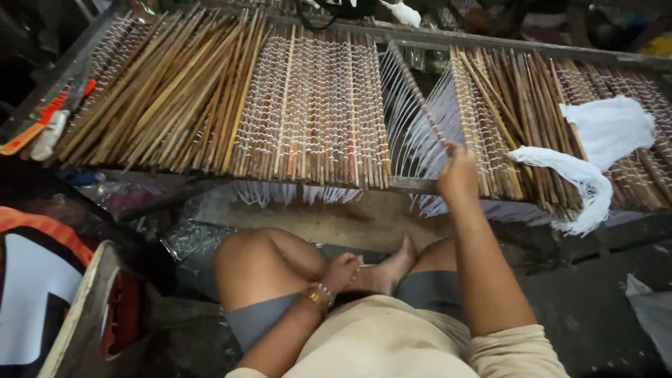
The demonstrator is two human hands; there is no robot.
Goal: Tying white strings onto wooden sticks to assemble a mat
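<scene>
The right hand (pixel 458 171) is raised to the front edge of a low weaving frame (pixel 420 185), its fingers curled closed around a thin bamboo stick (pixel 420 105) that slants up and away through a fan of white warp threads (pixel 406 126). The grip looks like a pinch at the stick's near end; the fingertips themselves are hidden behind the back of the hand. To the left of the threads lies the finished woven stick mat (pixel 315 105), its slats bound side by side with white string, and further left a loose bundle of plain bamboo sticks (pixel 161 91) rests across it at an angle. The left hand (pixel 341 269) sits low in the person's lap, loosely curled with a beaded bracelet (pixel 320 294) at the wrist, resting against the crossed leg and holding nothing visible. A hank of white thread (pixel 581 178) and a white cloth (pixel 609 126) lie on the mat to the right.
</scene>
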